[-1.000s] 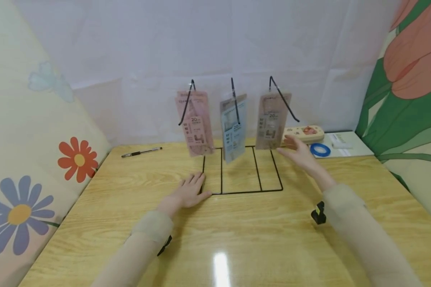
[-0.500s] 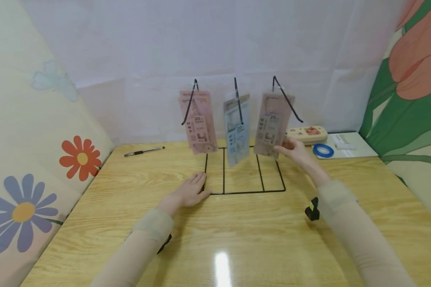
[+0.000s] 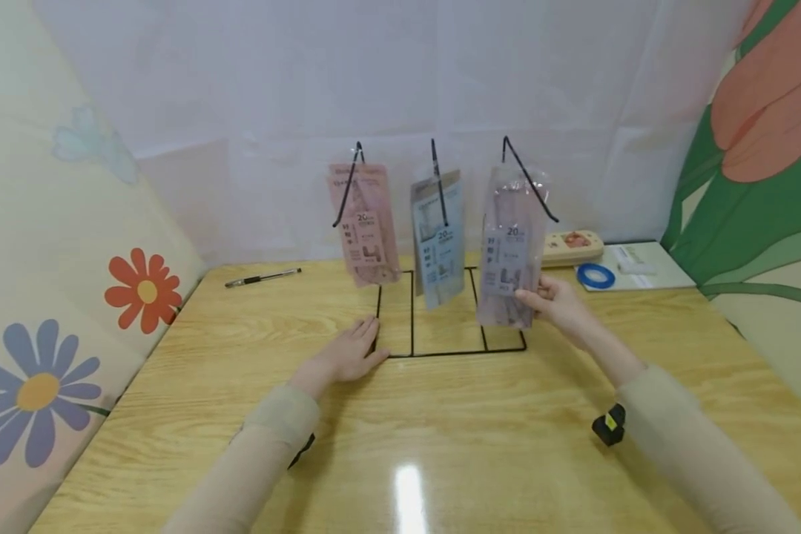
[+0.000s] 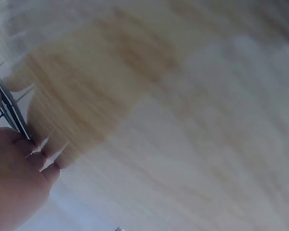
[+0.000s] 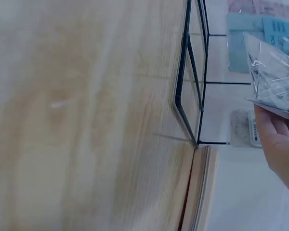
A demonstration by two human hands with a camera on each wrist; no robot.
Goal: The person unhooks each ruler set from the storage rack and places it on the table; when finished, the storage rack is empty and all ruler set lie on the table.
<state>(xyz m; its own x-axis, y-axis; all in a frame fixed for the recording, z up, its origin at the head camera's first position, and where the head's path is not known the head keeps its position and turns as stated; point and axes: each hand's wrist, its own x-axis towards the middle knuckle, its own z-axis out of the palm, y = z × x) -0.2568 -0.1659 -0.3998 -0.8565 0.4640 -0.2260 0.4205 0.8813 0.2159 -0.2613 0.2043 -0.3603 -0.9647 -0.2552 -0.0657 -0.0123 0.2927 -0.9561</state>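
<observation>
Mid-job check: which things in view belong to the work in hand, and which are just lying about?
Seemingly part of the job:
pale purple packet, pinched by the right hand
black wire rack, left hand at its left side
pink packets and blue packet

Apparently just lying about:
pen
blue ring
cream case
white board

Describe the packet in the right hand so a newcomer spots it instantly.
On the wooden table stands a black wire rack. At its rightmost hook in the head view, find the lilac plastic packet. Unlike the pink packets and blue packet, it is pinched low by the right hand.
</observation>
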